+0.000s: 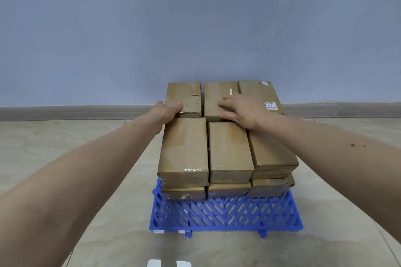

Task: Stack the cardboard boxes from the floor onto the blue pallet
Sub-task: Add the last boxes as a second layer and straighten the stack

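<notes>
— Risk sits at the back row: a push from the left hand [170, 109], curled on the far-left brown taped cardboard box [184, 97], could shift it off line.

— And the right hand [243, 109]?

— Open, flat on the middle box [217, 97]. Boxes look scuffed, stacked two layers high on the blue slatted plastic pallet [225, 214].

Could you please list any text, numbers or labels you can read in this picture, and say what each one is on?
"221", printed upside down: white and red sticker on the far right top box.
Small print on that sticker: too blurred to read.
White label scrap at that box's far edge: nothing legible.
</notes>
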`<state>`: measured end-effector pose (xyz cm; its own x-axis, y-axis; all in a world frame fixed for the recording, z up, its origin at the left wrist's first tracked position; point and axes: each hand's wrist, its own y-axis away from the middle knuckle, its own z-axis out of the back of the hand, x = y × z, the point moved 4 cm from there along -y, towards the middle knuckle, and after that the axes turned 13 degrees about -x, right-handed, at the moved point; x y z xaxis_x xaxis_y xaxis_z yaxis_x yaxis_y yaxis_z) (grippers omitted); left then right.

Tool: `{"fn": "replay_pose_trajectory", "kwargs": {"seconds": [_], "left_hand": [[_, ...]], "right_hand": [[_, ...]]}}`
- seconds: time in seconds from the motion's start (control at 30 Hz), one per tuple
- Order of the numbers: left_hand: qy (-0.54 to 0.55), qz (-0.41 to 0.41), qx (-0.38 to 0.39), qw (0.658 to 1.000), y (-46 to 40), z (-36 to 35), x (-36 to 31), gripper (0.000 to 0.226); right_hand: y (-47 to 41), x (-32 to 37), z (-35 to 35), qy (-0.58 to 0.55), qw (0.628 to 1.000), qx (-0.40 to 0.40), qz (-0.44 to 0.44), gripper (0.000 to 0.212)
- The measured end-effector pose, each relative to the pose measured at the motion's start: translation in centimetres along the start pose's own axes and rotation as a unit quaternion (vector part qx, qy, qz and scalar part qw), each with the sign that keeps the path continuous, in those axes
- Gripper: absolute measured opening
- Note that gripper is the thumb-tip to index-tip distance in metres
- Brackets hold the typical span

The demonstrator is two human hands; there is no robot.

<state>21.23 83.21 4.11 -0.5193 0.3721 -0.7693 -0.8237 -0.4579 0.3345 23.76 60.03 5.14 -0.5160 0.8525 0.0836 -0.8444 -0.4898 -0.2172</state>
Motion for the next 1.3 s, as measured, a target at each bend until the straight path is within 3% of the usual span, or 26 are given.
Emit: {"fn": "replay_pose_trajectory", "kwargs": {"seconds": [0.17,0.4,0.97,1.17,1.3], "left_hand": [[0.016,0.008,0.01,1.0,-0.3,-0.4,0.1,0.047],[0.019,0.013,0.017,1.0,-0.6,-0.5,0.3,0.046],[0.012,0.034,0.022,0.999,-1.0,-0.1,1.1,0.067],[0.016,0.041,0.044,0.998,-1.2,-0.3,1.1,0.095],[0.023,0.041,0.051,0.998,-1.2,-0.5,1.0,0.1]], "right_hand": [[0.0,-0.3,-0.4,-0.025,0.999,-0.002,-0.021,0.036],[0.1,-0.4,-0.4,-0.022,0.999,-0.005,-0.04,0.039],[0.3,0.4,0.2,-0.019,0.999,0.003,-0.043,0.039],[0.3,0.5,0.4,-0.021,0.999,0.001,-0.043,0.037],[0.3,0.7,0.4,-0.027,0.999,0.004,-0.041,0.039]]}}
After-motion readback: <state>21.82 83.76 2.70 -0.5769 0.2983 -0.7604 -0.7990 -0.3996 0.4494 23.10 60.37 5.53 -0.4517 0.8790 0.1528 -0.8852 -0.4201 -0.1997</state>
